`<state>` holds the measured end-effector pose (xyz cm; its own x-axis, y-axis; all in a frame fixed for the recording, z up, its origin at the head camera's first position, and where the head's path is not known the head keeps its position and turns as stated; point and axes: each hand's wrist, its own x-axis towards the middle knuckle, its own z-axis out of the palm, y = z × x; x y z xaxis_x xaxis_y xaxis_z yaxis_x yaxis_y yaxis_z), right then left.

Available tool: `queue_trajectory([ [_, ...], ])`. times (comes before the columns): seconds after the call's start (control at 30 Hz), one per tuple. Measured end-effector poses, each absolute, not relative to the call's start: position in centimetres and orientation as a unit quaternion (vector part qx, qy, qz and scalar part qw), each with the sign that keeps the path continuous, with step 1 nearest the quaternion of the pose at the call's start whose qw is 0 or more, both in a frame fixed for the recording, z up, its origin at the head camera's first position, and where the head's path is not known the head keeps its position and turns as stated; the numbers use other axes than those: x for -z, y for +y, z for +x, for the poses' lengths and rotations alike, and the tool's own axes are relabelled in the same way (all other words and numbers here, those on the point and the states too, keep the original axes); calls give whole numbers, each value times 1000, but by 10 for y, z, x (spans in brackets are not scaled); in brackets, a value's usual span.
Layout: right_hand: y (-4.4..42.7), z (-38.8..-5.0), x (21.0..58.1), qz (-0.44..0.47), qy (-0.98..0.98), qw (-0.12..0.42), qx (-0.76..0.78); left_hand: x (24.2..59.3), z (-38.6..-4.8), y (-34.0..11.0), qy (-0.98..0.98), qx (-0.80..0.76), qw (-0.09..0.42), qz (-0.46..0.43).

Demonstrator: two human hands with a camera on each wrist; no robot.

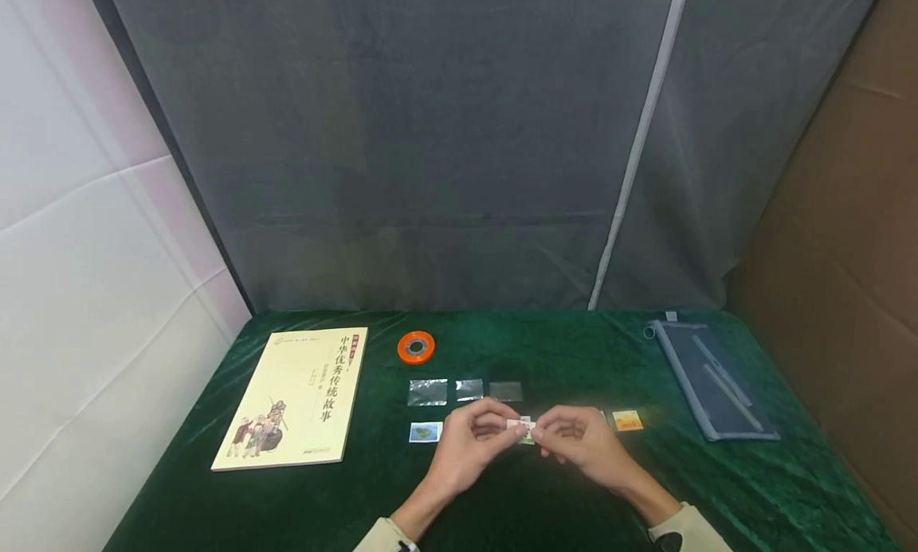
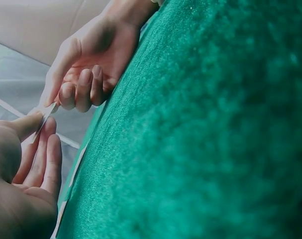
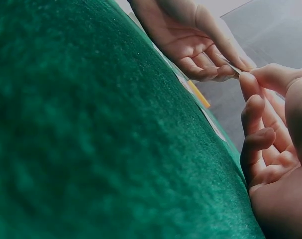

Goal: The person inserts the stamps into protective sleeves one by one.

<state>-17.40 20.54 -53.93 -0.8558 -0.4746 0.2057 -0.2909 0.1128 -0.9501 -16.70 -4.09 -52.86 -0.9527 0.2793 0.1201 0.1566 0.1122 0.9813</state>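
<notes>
A small, light stamp-like piece (image 1: 521, 429) is held between the two hands just above the green table, pinched at its left end by my left hand (image 1: 468, 445) and at its right end by my right hand (image 1: 584, 446). In the left wrist view the thin piece (image 2: 43, 122) appears edge-on between the fingertips of the left hand (image 2: 26, 174) and the right hand (image 2: 93, 64). The right wrist view shows the right hand (image 3: 275, 134) and left hand (image 3: 195, 40) meeting at it. Its printed face is partly covered by fingers.
Small clear sleeves (image 1: 428, 393) lie behind the hands, with an orange tape roll (image 1: 416, 347) farther back. A blue-green stamp (image 1: 426, 432) is at left, an orange stamp (image 1: 627, 420) at right. A cream book (image 1: 294, 401) lies far left, a blue zip pouch (image 1: 715, 385) far right.
</notes>
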Motion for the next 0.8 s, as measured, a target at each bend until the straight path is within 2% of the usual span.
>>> queue_trajectory([
  [0.4, 205, -175, 539, -233, 755, 90, 606, 525, -167, -40, 749, -642, 53, 153],
  [0.8, 210, -180, 526, -278, 772, 38, 571, 514, -173, -31, 764, -612, 46, 200],
])
